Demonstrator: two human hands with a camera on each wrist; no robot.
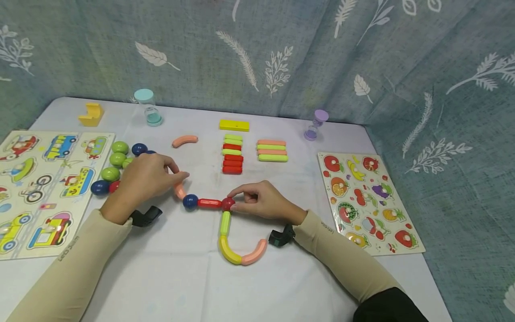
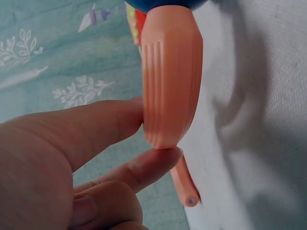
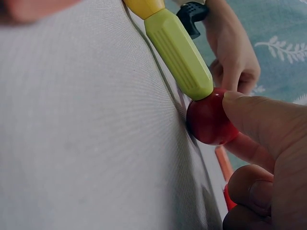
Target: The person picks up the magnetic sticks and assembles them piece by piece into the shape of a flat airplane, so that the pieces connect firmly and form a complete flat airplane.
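Two bare hands work over a table point(image 1: 161, 286) covered in white cloth. The left hand point(image 1: 145, 178) pinches a curved salmon-pink ribbed stick point(image 1: 179, 191) between thumb and finger, the stick's far end touching a glossy dark-blue ball point(image 1: 190, 202). From that ball a straight red stick point(image 1: 209, 203) runs to a glossy red ball point(image 1: 228, 204), which the right hand point(image 1: 263, 201) pinches between thumb and fingers. A straight lime-green ribbed stick point(image 1: 225, 223) extends from the red ball toward the wearer, joined to a curved yellow stick point(image 1: 229, 252) and then a second curved salmon-pink stick point(image 1: 255, 253), making a hook. Beyond the chain lie a loose curved salmon-pink stick point(image 1: 185, 141) and a column of short red and lime-green sticks point(image 1: 232, 163). Glossy green balls point(image 1: 117, 159) sit beside the left hand, near a wooden vehicle puzzle board point(image 1: 54, 174).
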